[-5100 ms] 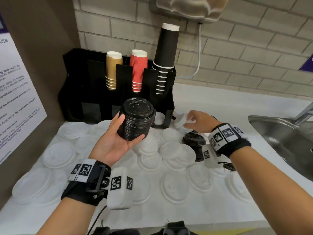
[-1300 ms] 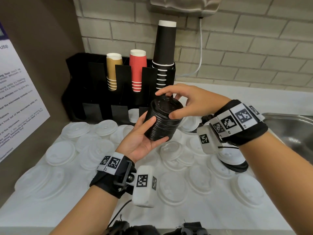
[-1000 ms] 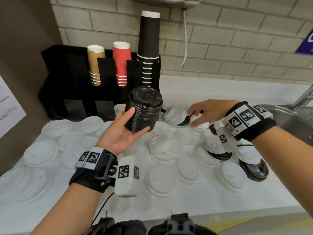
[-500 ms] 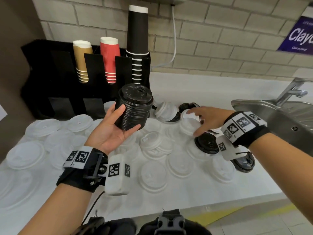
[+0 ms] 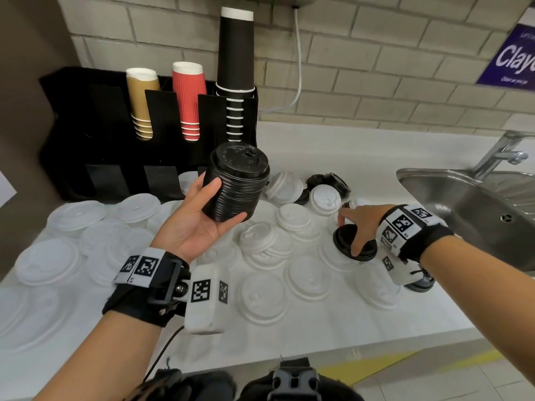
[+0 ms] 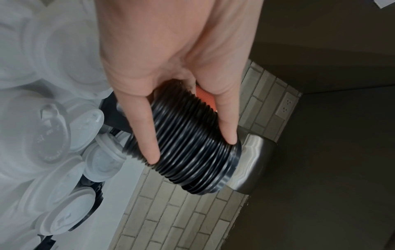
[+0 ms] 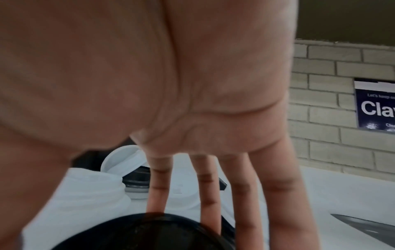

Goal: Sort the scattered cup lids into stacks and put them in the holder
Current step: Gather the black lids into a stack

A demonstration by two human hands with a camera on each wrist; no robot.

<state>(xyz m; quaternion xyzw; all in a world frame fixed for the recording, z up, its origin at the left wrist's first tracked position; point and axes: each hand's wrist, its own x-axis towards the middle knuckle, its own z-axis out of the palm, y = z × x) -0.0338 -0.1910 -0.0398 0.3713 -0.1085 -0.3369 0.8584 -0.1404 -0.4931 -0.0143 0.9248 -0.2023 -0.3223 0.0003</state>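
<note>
My left hand (image 5: 224, 202) grips a tall stack of black lids (image 5: 236, 183) from the side, raised above the counter in front of the black holder (image 5: 95, 134). The left wrist view shows the thumb and a finger (image 6: 149, 135) pressed on the ribbed side of the black lid stack (image 6: 192, 135). My right hand (image 5: 350, 234) is down on a single black lid (image 5: 341, 240) on the counter, thumb at its near rim and fingers over its far rim. The right wrist view has the fingers (image 7: 160, 186) reaching past that black lid (image 7: 149, 233). White lids (image 5: 260, 241) lie scattered everywhere.
The holder carries brown cups (image 5: 142, 102), red cups (image 5: 188, 96) and tall black cups (image 5: 236, 68). More black lids lie at the back (image 5: 330, 180) and under my right wrist (image 5: 419, 282). A steel sink (image 5: 477, 204) with a tap (image 5: 503, 154) is on the right.
My right hand left the top of the stack, swept right over the lids and came down on a single black lid. The left hand keeps holding the stack.
</note>
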